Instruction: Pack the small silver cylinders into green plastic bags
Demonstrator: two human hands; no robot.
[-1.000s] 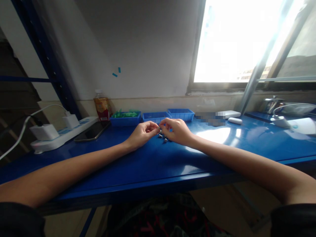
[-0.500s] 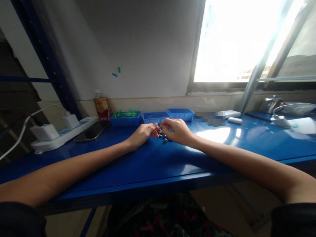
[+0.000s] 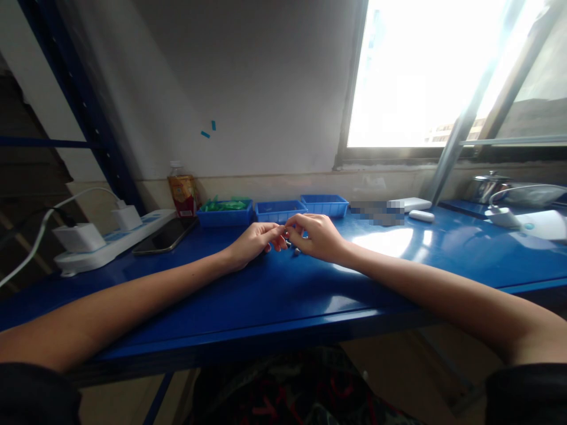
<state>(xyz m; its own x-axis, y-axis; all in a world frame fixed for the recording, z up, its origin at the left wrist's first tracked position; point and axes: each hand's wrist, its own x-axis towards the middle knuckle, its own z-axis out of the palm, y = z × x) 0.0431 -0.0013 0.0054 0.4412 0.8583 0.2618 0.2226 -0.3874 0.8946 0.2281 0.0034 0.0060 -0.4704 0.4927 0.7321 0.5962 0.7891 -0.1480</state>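
I see bare left hand [image 3: 256,243] and bare right hand [image 3: 319,237] at frame centre, fingertips pinched; can't tell on what. Just below: at least two small silvery metal pieces [image 3: 297,251]. Beyond: three blue rectangular plastic bins [image 3: 326,211]. Left fingertips, apart half a second ago, now meet right's.

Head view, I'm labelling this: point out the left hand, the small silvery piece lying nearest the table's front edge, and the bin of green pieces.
Left hand [image 3: 255,239], head view: back of the hand.
Small silvery piece [image 3: 297,251], head view: visible middle.
Bin of green pieces [image 3: 227,218], head view: front wall.
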